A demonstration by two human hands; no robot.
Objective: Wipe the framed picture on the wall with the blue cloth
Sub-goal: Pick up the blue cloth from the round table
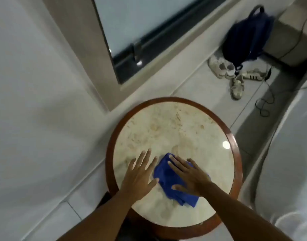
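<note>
A crumpled blue cloth (164, 176) lies on the near part of a round marble-topped table (173, 129) with a red-brown wooden rim. My right hand (189, 176) rests flat on top of the cloth, fingers spread. My left hand (140, 174) lies flat on the tabletop just left of the cloth, fingers apart, thumb touching the cloth's edge. No framed picture is in view.
A white wall fills the left. Beyond the table is a glass door with a dark frame (125, 49). On the tiled floor at the back right sit a dark blue backpack (246, 35), several shoes (236, 75) and a black cable (265, 101). White bedding (288, 162) lies to the right.
</note>
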